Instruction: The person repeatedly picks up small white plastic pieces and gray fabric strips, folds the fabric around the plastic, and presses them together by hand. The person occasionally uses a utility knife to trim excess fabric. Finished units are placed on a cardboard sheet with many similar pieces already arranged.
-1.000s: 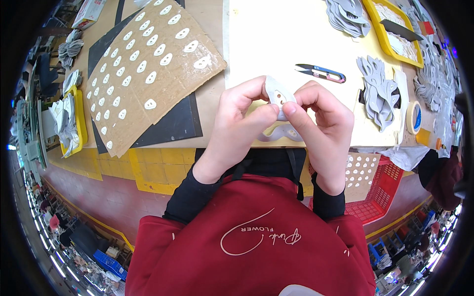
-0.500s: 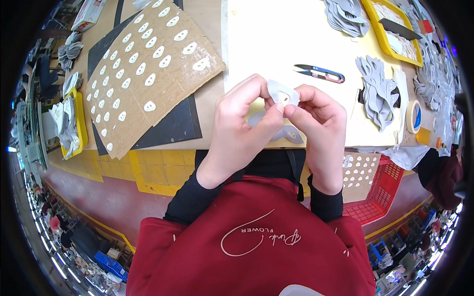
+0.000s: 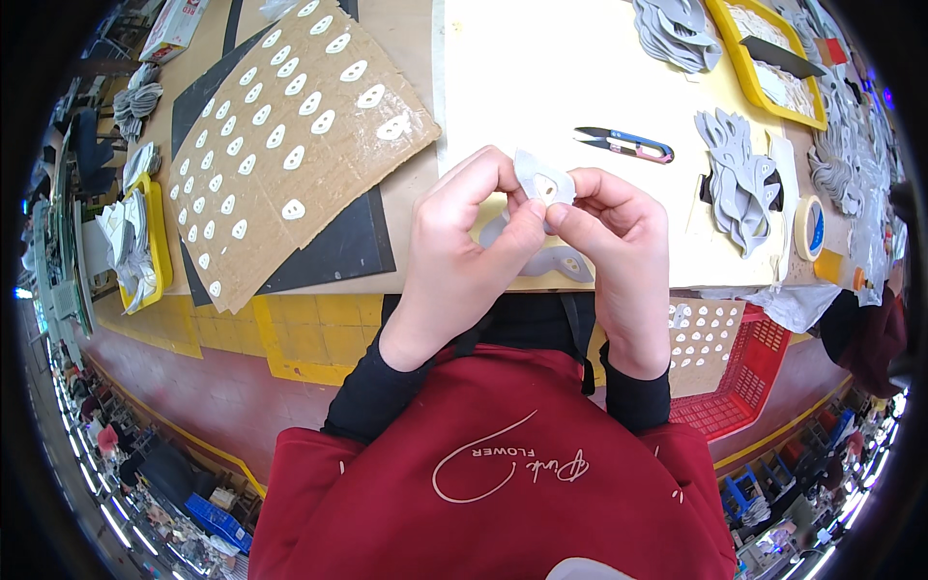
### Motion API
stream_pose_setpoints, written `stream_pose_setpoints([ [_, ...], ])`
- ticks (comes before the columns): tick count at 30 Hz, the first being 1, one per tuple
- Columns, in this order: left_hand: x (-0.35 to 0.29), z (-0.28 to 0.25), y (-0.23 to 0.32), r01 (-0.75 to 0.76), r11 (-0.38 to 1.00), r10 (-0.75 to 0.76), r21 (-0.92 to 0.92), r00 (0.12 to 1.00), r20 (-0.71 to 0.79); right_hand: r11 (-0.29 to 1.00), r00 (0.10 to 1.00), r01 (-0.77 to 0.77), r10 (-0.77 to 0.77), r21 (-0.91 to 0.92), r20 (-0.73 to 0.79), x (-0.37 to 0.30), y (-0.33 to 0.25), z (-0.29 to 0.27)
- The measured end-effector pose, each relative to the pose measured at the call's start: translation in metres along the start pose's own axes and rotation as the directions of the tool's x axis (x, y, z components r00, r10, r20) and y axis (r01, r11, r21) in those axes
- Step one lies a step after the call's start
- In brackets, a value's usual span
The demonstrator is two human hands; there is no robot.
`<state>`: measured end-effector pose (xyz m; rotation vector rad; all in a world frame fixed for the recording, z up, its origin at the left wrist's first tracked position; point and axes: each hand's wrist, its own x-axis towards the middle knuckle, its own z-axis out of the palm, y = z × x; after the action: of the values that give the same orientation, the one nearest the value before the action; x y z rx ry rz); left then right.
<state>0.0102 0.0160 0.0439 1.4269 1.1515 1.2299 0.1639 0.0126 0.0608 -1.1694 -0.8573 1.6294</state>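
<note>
Lying at the left of the wooden worktable, a brown cardboard sheet dotted with small white oval stickers rests on black mats. At centre, the left hand and right hand meet above the table's near edge, thumbs and fingertips of both pinched on a small pale grey cut-out piece; another grey shaped piece lies beneath them. Farther right sit black-bladed thread snips with a blue-and-pink handle, a stack of grey cut-outs and a roll of tape.
</note>
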Motion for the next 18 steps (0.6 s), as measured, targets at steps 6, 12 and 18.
stream_pose_setpoints([
  [6, 0.0013, -0.0023, -0.0012, 0.024, 0.999, -0.022, -0.046, 0.999, 0.045, 0.998, 1.0, -0.002, 0.0, 0.068, 0.022, 0.0012, 0.0024, -0.0024],
  [12, 0.0007, -0.0045, 0.0011, 0.005, 1.0, -0.007, 0.018, 0.997, 0.08, 0.995, 0.997, -0.078, 0.08, -0.066, 0.021, 0.0013, -0.0001, -0.002],
  [18, 0.0001, -0.0091, 0.0057, 0.193, 0.973, -0.18, -0.126, 0.978, 0.107, 1.0, 0.998, -0.002, 0.001, 0.02, 0.059, 0.0022, -0.0022, -0.0067],
])
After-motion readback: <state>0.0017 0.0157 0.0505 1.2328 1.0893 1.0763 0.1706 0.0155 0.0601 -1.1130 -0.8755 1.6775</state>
